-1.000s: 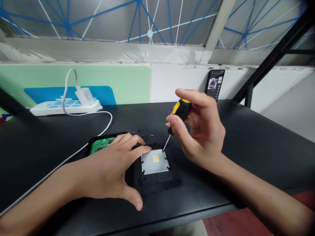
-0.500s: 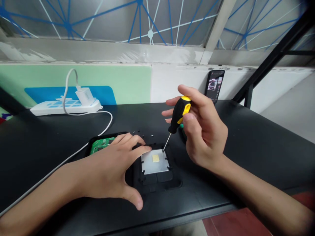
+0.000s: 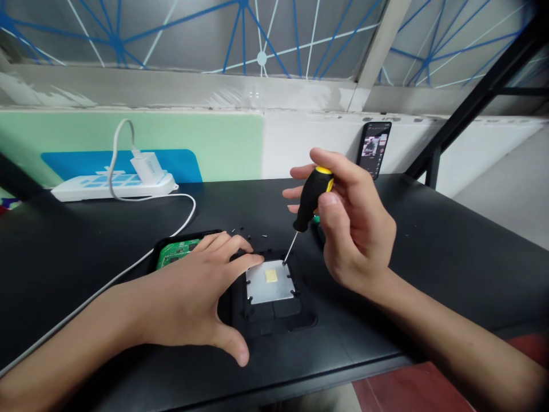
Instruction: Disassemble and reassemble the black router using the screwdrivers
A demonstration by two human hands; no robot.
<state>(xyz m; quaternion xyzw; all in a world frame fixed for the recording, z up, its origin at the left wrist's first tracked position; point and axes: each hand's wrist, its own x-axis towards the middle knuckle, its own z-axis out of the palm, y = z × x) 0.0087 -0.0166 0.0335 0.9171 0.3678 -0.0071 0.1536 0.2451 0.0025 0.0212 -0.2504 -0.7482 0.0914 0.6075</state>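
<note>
My right hand [image 3: 358,223] is closed round the black and yellow handle of a screwdriver [image 3: 312,197]. The tool leans, and its tip meets the far right corner of a silver metal plate [image 3: 259,292]. That plate lies in a black plastic housing [image 3: 309,315] and carries a small pale yellow pad [image 3: 271,276]. Dark screws or posts show round its edges. My left hand [image 3: 197,300] is spread, thumb apart, with the index fingertip on the plate's far left corner. Partly covered by this hand is a green circuit board [image 3: 175,250] in a black casing.
Several small screws [image 3: 249,236] lie loose behind the housing. A white power strip [image 3: 115,187] with a charger [image 3: 148,167] stands back left, its white cable [image 3: 124,274] running under my left arm. A phone [image 3: 374,150] leans on the wall. Something green and black is partly hidden behind my right hand.
The screwdriver handle has turned about its axis, so less of its yellow side shows. Its tip stays at the same corner. My left hand has not moved.
</note>
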